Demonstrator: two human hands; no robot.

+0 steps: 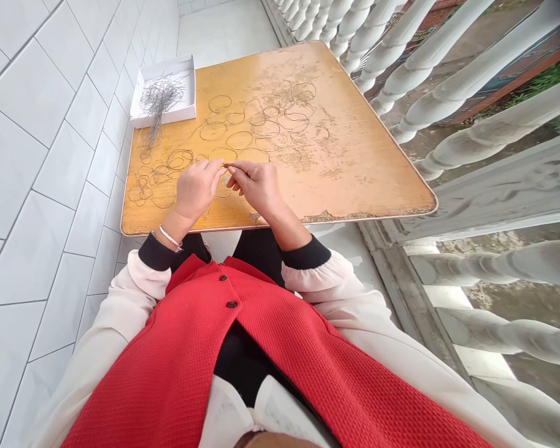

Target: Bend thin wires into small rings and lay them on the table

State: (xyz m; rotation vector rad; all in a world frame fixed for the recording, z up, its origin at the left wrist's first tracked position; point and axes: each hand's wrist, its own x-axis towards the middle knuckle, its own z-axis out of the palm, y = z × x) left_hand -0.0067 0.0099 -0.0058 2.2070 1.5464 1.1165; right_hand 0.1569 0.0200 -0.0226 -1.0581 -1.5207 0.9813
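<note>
My left hand (198, 186) and my right hand (256, 183) meet over the near part of the wooden table (368, 168). Both are closed, thumb and fingers pinched, with the fingertips almost touching. A very thin dark wire seems to run between them, mostly hidden by the fingers. Around and beyond my hands lie many loose wire rings (239, 140) of various sizes, some overlapping. To the left of my left hand is a cluster of smaller rings (142, 186).
A white open box (180, 115) at the table's far left corner holds a tangled bundle of thin dark wires (162, 93), some hanging over its near edge. A tiled wall (51, 155) runs along the left, a white balustrade (429, 56) along the right. The table's near edge is chipped.
</note>
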